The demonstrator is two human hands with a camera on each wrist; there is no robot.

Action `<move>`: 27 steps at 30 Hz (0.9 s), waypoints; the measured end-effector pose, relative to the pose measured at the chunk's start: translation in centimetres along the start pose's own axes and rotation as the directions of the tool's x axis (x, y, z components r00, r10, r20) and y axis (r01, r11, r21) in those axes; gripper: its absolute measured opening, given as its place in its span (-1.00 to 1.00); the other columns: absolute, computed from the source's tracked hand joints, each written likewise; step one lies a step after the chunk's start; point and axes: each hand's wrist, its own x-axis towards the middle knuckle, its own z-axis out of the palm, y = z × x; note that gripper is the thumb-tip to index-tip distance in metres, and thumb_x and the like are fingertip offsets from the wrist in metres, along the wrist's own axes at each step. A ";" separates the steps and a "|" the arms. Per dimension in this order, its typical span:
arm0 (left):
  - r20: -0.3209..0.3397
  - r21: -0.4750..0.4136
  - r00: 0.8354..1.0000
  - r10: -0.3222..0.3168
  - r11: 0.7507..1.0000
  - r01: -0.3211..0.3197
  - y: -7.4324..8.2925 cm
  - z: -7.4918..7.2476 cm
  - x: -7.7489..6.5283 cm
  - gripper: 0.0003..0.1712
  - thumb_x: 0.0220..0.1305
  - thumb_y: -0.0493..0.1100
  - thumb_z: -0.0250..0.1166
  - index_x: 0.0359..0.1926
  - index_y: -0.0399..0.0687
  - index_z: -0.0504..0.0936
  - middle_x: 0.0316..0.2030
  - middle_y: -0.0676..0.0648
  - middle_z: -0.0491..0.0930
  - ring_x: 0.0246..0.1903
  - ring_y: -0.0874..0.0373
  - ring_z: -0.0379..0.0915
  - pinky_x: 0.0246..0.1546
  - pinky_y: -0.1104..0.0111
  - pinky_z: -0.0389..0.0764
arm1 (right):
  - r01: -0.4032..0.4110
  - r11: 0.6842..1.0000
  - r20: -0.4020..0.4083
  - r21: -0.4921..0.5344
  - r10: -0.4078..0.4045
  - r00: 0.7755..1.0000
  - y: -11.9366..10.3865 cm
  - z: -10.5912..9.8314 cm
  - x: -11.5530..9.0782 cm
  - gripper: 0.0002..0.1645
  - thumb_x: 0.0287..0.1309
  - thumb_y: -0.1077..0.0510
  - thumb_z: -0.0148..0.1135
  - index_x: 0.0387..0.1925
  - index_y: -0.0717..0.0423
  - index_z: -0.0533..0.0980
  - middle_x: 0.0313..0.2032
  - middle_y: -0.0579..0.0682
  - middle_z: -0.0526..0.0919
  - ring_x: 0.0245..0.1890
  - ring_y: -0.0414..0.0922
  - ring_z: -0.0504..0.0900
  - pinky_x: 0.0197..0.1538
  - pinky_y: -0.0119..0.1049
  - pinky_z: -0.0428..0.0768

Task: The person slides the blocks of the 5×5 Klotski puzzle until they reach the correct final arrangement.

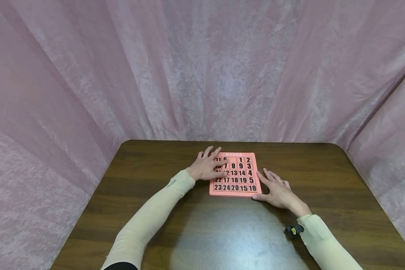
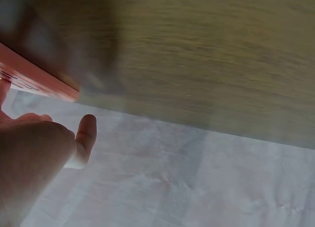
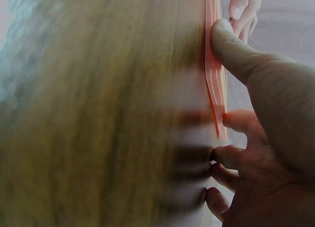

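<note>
While it lies flat on the brown wood-grained table (image 1: 327,180), the pink, nearly square board of black numerals (image 1: 237,173) points its title strip toward the far edge; the long axis cannot be told. Left hand (image 1: 207,167): fingers spread, over the numerals. Right hand (image 1: 277,192): fingers apart, thumb and forefinger touching the near right corner and side.

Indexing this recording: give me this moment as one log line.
left hand: fingers over number board | right hand: touching board's right edge | board: flat on table
</note>
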 end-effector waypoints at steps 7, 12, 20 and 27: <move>-0.012 -0.040 1.000 0.003 0.999 -0.004 0.8 -0.4 -0.2 -0.14 0.54 0.54 0.05 0.70 0.42 0.27 0.81 -0.14 -0.21 0.79 -0.27 -0.33 0.64 -0.34 0.09 | -0.001 1.000 -0.002 0.003 0.001 1.000 0.3 0.1 -0.1 0.26 0.30 -0.45 0.41 0.74 0.08 0.13 0.73 0.36 0.02 0.70 0.42 0.04 0.40 0.48 0.23; -0.024 -0.047 0.998 0.050 0.998 -0.052 2.4 -0.9 1.2 -0.15 0.55 0.53 0.05 0.70 0.40 0.29 0.81 -0.19 -0.21 0.79 -0.27 -0.33 0.64 -0.35 0.08 | 0.011 1.000 -0.019 0.027 -0.011 1.000 0.6 0.2 -0.1 0.29 0.26 -0.49 0.41 0.73 0.08 0.14 0.73 0.37 0.02 0.70 0.44 0.03 0.39 0.51 0.20; -0.010 0.011 0.999 0.036 0.999 -0.036 4.6 -1.1 3.9 -0.16 0.54 0.57 -0.01 0.69 0.52 0.26 0.81 -0.11 -0.18 0.80 -0.20 -0.29 0.66 -0.22 0.12 | 0.029 0.999 -0.032 0.021 -0.028 0.999 0.5 0.4 -0.2 0.27 0.28 -0.50 0.39 0.73 0.08 0.16 0.73 0.36 0.04 0.69 0.44 0.07 0.36 0.47 0.25; 0.021 0.015 0.999 0.033 0.999 -0.033 5.2 -1.0 4.5 -0.19 0.54 0.58 -0.05 0.67 0.54 0.29 0.81 -0.10 -0.16 0.80 -0.20 -0.29 0.66 -0.18 0.12 | 0.013 1.000 -0.019 -0.004 -0.013 1.000 0.4 0.2 0.0 0.25 0.30 -0.46 0.41 0.75 0.03 0.13 0.73 0.34 0.03 0.70 0.41 0.07 0.40 0.46 0.26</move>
